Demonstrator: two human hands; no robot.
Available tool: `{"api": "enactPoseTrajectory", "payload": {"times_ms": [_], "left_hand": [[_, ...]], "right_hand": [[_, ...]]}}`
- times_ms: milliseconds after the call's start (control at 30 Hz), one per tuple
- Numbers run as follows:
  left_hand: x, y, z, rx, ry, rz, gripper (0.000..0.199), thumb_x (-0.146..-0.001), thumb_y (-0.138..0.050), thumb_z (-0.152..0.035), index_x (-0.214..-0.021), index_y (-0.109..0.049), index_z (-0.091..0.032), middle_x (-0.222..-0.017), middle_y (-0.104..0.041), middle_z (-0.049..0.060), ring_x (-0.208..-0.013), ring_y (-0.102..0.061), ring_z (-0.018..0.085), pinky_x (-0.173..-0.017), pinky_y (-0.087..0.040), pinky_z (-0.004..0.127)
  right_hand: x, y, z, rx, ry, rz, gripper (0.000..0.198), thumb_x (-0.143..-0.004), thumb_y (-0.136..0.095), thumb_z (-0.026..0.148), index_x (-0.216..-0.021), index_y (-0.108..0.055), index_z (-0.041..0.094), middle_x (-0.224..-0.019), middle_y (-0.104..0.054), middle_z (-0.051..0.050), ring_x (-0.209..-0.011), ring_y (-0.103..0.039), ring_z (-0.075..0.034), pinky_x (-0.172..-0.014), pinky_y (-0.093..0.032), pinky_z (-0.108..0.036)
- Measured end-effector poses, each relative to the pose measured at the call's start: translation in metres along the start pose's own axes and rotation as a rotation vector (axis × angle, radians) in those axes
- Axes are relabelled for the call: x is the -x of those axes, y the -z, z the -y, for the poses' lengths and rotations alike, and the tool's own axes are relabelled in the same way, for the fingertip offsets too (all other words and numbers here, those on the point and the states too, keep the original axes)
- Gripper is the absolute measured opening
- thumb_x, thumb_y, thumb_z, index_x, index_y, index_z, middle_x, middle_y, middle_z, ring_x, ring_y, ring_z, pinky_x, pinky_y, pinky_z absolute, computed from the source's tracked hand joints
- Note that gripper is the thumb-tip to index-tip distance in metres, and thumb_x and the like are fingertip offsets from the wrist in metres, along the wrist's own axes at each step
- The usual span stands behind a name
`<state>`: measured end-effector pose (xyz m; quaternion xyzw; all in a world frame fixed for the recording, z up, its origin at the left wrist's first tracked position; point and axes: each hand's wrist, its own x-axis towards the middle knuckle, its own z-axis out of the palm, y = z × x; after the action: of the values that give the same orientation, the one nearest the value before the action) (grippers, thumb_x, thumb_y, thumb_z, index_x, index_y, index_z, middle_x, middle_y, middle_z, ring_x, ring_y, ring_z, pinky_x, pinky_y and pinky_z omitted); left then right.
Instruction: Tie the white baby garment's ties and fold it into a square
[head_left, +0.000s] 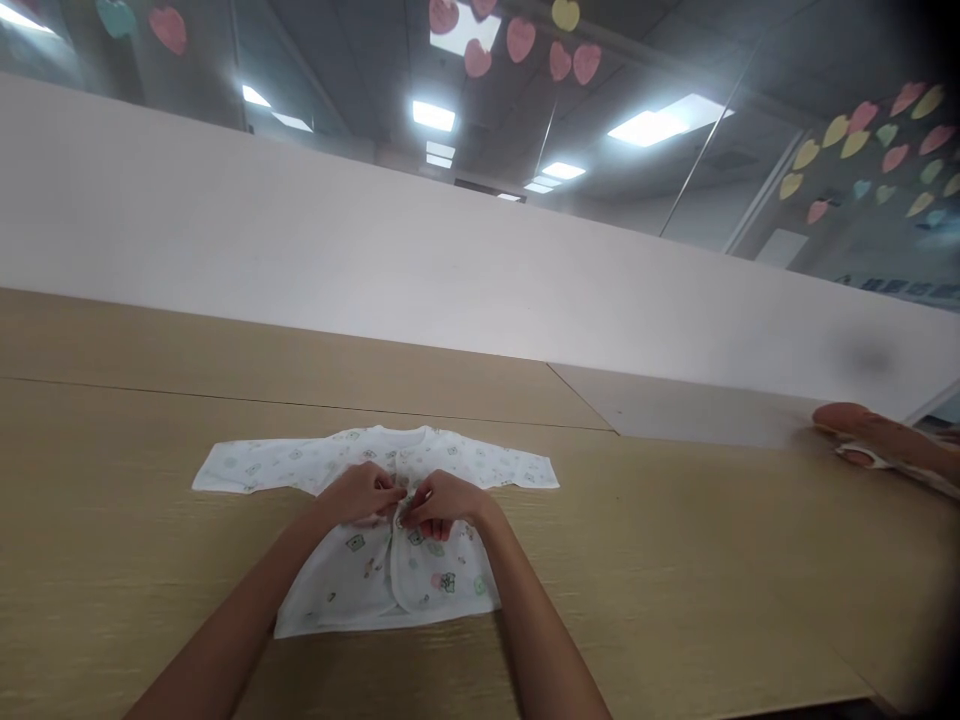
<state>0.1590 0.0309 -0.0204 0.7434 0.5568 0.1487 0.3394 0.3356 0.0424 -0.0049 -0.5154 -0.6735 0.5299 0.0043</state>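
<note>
A small white baby shirt [360, 590] with little printed figures lies spread on the table, its sleeves stretched out to both sides and its neckline away from me. The front opening runs down its middle. At that opening, my left hand [365, 492] pinches the left edge of the cloth with thumb and forefinger. Close beside it, my right hand [441, 500] pinches the right front edge, its other fingers curled. The fingertips almost meet. Whatever fastener may be between them is too small to make out.
The wood-coloured table [675, 580] has seams across its far part. A low white wall [420, 270] stands behind it, with glass above bearing heart-shaped paper notes [520, 40]. A brownish, blurred object [885, 440] lies at the far right edge.
</note>
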Motion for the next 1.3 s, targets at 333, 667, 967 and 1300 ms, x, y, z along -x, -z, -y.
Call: {"api": "enactPoseTrajectory", "payload": {"times_ms": [333, 667, 967, 1300], "left_hand": [[-0.002, -0.006, -0.001, -0.131, 0.102, -0.109, 0.031, -0.064, -0.055, -0.045, -0.052, -0.062, -0.018, -0.051, -0.058, 0.002, -0.052, -0.052, 0.015, -0.050, -0.030, 0.024], [-0.003, -0.012, -0.004, -0.107, 0.109, -0.156, 0.022, -0.062, -0.055, -0.036, -0.060, -0.067, -0.018, -0.060, -0.064, 0.004, -0.060, -0.056, 0.017, -0.051, -0.032, 0.024], [-0.004, -0.006, -0.001, -0.149, 0.146, -0.177, 0.031, -0.067, -0.052, -0.042, -0.050, -0.059, -0.017, -0.051, -0.056, 0.002, -0.055, -0.052, 0.015, -0.048, -0.027, 0.023], [-0.002, -0.015, -0.013, -0.165, 0.176, -0.227, 0.025, -0.064, -0.051, -0.034, -0.047, -0.056, -0.017, -0.047, -0.053, 0.002, -0.051, -0.048, 0.013, -0.046, -0.024, 0.023]], "right_hand": [[-0.004, 0.000, -0.006, 0.027, 0.008, -0.003, 0.015, -0.066, -0.067, 0.023, -0.060, -0.057, 0.014, -0.047, -0.057, 0.002, -0.039, -0.052, -0.009, -0.042, -0.048, -0.019], [-0.005, 0.000, -0.006, 0.022, 0.023, 0.000, 0.016, -0.064, -0.068, 0.024, -0.060, -0.057, 0.013, -0.047, -0.057, 0.002, -0.039, -0.053, -0.009, -0.041, -0.047, -0.020], [-0.002, 0.000, -0.003, 0.040, 0.023, 0.006, 0.016, -0.067, -0.066, 0.026, -0.061, -0.059, 0.013, -0.048, -0.057, 0.003, -0.039, -0.051, -0.008, -0.043, -0.047, -0.019], [0.000, 0.000, 0.000, 0.033, 0.004, 0.011, 0.016, -0.067, -0.067, 0.023, -0.058, -0.057, 0.013, -0.046, -0.056, 0.003, -0.038, -0.052, -0.008, -0.043, -0.047, -0.019]]}}
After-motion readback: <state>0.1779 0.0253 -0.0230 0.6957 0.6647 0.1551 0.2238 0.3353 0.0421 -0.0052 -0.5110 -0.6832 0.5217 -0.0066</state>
